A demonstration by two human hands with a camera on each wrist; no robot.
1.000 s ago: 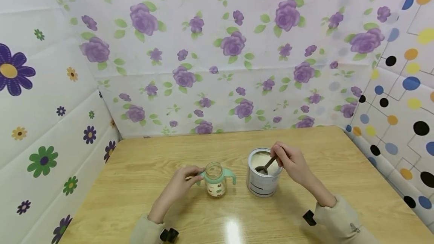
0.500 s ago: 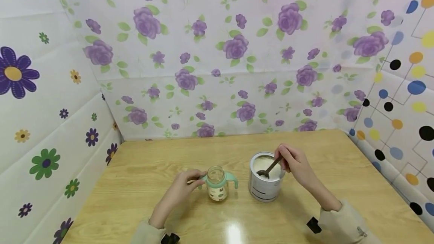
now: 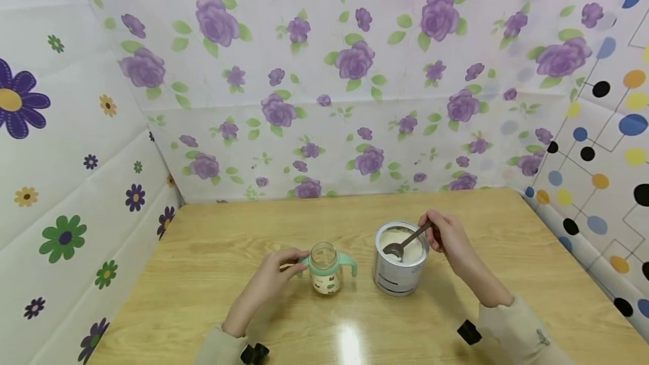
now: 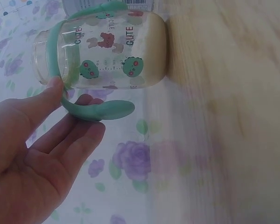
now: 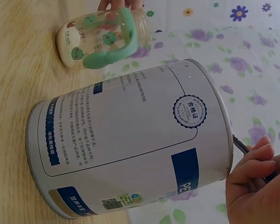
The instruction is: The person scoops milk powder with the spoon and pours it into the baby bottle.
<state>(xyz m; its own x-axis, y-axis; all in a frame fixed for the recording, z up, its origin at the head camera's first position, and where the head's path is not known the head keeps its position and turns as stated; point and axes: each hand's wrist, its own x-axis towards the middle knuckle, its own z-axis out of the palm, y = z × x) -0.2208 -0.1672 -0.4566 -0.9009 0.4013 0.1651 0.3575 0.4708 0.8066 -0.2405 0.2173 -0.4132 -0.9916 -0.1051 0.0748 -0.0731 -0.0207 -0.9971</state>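
Spoon [image 3: 413, 237], dark and slim, is pinched by the right hand [image 3: 451, 244] near the end of its handle in the head view, its bowl held inside the mouth of a round can [image 3: 398, 280] partly filled with pale powder [image 3: 392, 235]; whether bowl and powder touch cannot be told. A small, open-mouthed bottle [image 3: 326, 283] is stood upright to the left of the can, apart from it, and is pinched at its side by the left hand [image 3: 274, 270]. Both vessels are carried by a pale, wood-grained surface [image 3: 304, 218], enclosed by a rose-printed cloth [image 3: 314, 78] behind, a daisy-printed cloth [image 3: 76, 185] at the left and a dotted cloth [image 3: 608, 156] at the right.

In the left wrist view, a smooth, curved green handle [image 4: 100, 110] of the bottle is gripped between thumb and fingers. The transparent wall is printed with cartoon figures and "CUTE", and a beige layer [image 4: 155, 51] is seen at the base.

In the right wrist view, the can's cylindrical wall is covered by a white label [image 5: 130, 135] with blue blocks, fine print and a scalloped seal. The spoon is partly hidden by the curled fingers of the right hand.
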